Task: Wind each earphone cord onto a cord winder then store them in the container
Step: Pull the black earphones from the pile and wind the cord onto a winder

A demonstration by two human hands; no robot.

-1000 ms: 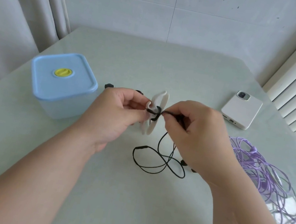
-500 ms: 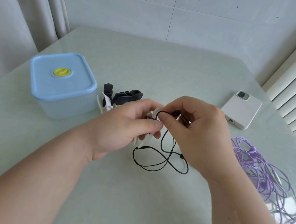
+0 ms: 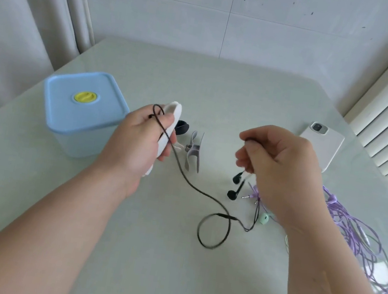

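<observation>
My left hand [image 3: 139, 138] grips a white cord winder [image 3: 172, 118], with the black earphone cord [image 3: 189, 185] looped over its top end. The cord runs down to the table, makes a loop, and rises to my right hand [image 3: 276, 165], which pinches the cord near its two black earbuds [image 3: 235, 186] that dangle below the fingers. The hands are apart, above the table. The blue container [image 3: 84, 111] with a yellow-knobbed lid stands closed at the left.
A grey cord winder [image 3: 194, 152] and a black one [image 3: 182, 127] lie between my hands. A tangle of purple earphone cord [image 3: 356, 238] and a mint earbud [image 3: 264, 218] lie right. A white phone [image 3: 323, 144] lies at the far right, near a radiator.
My hands have drawn apart: the left has lifted the white winder up and left, the right has pulled the cord rightward. The slack loop on the table has stretched out.
</observation>
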